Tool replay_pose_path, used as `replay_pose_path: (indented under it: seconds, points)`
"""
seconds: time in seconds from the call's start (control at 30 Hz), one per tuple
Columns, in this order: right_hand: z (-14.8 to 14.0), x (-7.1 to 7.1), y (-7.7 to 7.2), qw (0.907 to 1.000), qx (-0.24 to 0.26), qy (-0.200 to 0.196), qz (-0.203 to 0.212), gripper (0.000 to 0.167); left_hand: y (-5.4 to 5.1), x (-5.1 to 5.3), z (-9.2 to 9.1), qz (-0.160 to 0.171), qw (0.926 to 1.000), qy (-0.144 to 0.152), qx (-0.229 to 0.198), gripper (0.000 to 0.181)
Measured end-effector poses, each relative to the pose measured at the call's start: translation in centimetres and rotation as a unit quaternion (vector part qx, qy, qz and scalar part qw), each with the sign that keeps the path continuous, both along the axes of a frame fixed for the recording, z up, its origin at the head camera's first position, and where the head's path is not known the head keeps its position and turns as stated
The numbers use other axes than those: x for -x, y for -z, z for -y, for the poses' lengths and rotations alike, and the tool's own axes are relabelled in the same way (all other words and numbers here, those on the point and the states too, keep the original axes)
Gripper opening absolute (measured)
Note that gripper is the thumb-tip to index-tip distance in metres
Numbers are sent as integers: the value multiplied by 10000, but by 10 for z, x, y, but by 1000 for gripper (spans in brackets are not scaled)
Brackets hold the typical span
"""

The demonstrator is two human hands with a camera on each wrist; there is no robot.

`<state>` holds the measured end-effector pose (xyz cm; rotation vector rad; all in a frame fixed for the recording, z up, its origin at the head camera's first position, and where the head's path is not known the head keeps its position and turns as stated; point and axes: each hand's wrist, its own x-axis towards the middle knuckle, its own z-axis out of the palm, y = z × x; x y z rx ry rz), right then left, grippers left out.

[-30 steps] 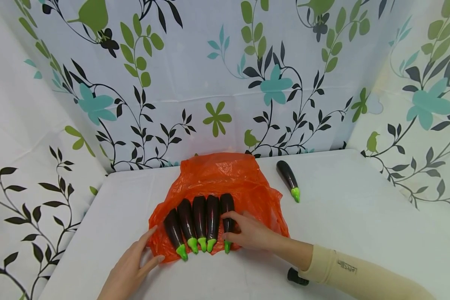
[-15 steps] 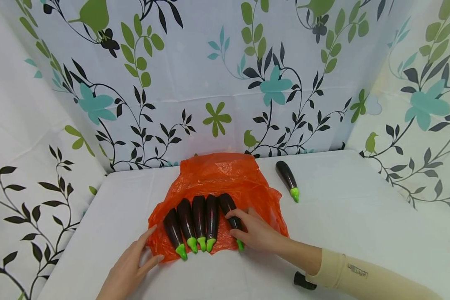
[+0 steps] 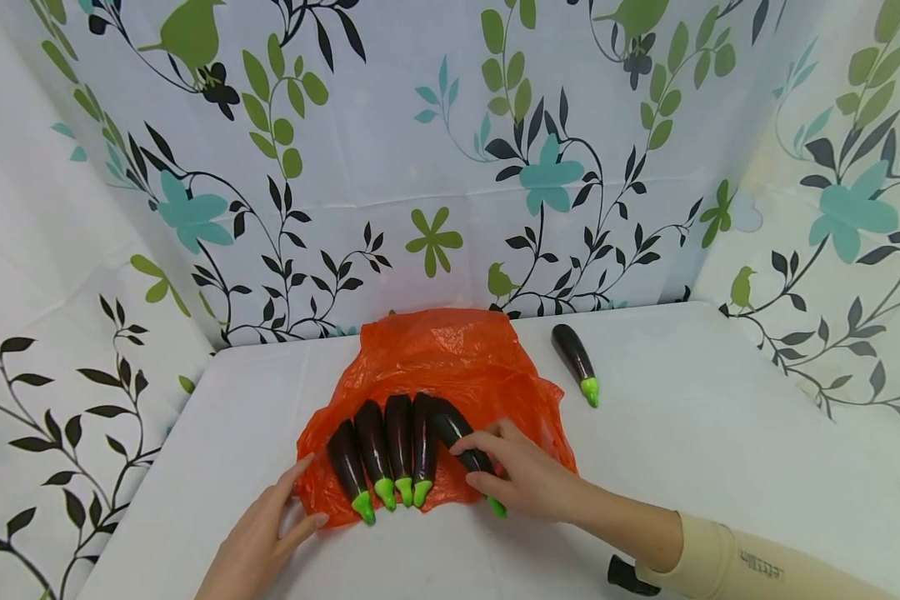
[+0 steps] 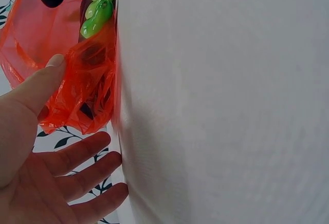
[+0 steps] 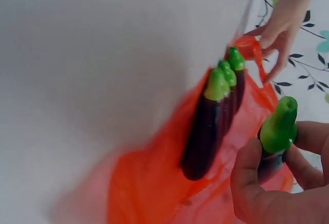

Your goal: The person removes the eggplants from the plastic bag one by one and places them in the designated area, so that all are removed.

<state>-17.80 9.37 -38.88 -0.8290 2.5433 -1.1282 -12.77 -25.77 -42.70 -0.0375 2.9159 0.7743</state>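
Note:
Several dark purple eggplants (image 3: 375,450) with bright green stems lie in a row on a thin red-orange plastic bag (image 3: 438,329). My right hand (image 3: 532,475) pinches the rightmost eggplant (image 3: 450,421) near its stem, between thumb and fingers; it slants, with its far end by the row. In the right wrist view its green stem (image 5: 280,126) stands up between the fingertips. My left hand (image 3: 255,537) rests at the bag's left edge, fingers extended. In the left wrist view the thumb (image 4: 43,82) touches the bag; the index finger is partly hidden behind the film.
Another eggplant (image 3: 574,360) lies alone on the white table (image 3: 682,400), right of the bag. Below the right sleeve shows a small black object (image 3: 633,577). A curtain (image 3: 375,158) with leaf and bird prints hangs behind the table and along both sides.
My right hand has moved right and toward me, swinging the pinched eggplant's stem end to the right, so it now slants. The left hand has stayed in place.

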Motion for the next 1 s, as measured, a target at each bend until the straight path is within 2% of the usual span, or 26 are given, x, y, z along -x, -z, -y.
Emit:
replay_pose_path:
  seconds: [0.23, 0.37, 0.5, 0.63, 0.77, 0.9, 1.0]
  points:
    - [-13, -16, -25, 9987, 65, -500, -32, 31, 0, 0, 1, -46, 10000, 29, -1, 88]
    - [-20, -23, -41, 9971, 241, -657, -285, 29, 0, 0, 0, -68, 10000, 37, -6, 88]
    - [-29, -24, -60, 9953, 474, -667, -527, 29, 0, 1, 0, -14, 10000, 11, 4, 88]
    - [-41, -18, -78, 9933, 696, -370, -848, 32, 0, 1, 0, 22, 10000, 4, -21, 88]
    - [-55, -3, -91, 9900, 946, 73, -1046, 36, 1, 1, 1, 34, 10000, -15, -26, 89]
    - [-73, 19, -94, 9886, 969, 688, -926, 40, 1, 1, 1, 11, 10000, -17, -20, 88]
    - [-88, 35, -93, 9871, 879, 1156, -675, 42, 0, 0, 1, -47, 10000, 11, -29, 88]
